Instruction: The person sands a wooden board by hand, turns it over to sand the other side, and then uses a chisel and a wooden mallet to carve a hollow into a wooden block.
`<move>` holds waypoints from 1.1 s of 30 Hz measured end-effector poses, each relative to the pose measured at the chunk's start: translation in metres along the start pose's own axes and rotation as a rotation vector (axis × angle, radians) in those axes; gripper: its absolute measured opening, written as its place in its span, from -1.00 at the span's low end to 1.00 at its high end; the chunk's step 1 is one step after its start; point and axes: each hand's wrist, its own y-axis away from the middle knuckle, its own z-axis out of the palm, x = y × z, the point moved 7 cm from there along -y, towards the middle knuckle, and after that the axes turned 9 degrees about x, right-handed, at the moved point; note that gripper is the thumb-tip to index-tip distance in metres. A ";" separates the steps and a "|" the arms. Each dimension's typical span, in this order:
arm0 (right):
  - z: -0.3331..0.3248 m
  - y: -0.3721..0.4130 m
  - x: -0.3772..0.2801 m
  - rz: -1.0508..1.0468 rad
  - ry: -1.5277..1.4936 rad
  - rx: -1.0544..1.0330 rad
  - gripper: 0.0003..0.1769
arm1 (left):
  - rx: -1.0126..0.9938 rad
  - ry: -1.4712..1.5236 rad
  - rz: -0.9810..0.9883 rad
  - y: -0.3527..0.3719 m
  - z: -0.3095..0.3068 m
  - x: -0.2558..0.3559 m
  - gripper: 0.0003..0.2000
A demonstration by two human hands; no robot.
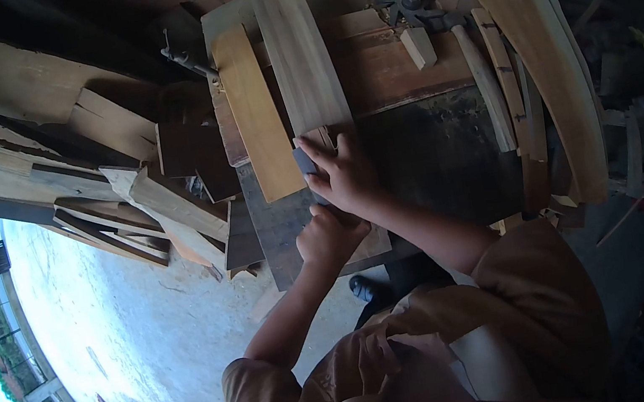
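Note:
A long pale wooden board (299, 51) runs lengthwise over the bench, from the back edge toward my body. On it my right hand (345, 176) grips a small wooden block (317, 139) with a flat blue-grey piece (304, 161) at its left side. Just behind, closer to me, my left hand (328, 236) is closed in a fist over the same board. What the left fingers hold is hidden under them; a dark edge shows beside the knuckles. A shorter yellowish board (255, 114) lies along the left of the long one.
On the dark bench (444, 168), a wooden-handled tool (480, 76) and a cut wood block (418, 48) lie at the back right. A wide curved plank (543, 70) and narrow strips (526, 107) line the right side. Stacked offcuts (160, 202) crowd the left; a metal clamp (187, 57) sits at the bench's edge.

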 end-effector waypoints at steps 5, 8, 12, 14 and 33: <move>0.001 -0.021 0.001 -0.056 0.009 0.055 -0.32 | 0.008 0.013 -0.009 -0.018 -0.002 0.001 -0.26; 0.001 -0.008 0.001 -0.051 0.016 0.054 -0.30 | -0.017 0.048 -0.009 -0.005 0.007 -0.005 -0.24; 0.002 0.005 0.003 0.046 0.103 0.024 -0.23 | -0.024 0.099 -0.036 0.011 0.007 -0.005 -0.28; -0.002 0.011 -0.005 0.032 0.282 0.029 -0.12 | 0.040 0.122 0.103 0.022 0.010 -0.003 -0.30; -0.110 0.195 0.052 0.156 0.308 0.296 -0.25 | -0.049 0.457 0.053 0.137 0.070 -0.138 -0.43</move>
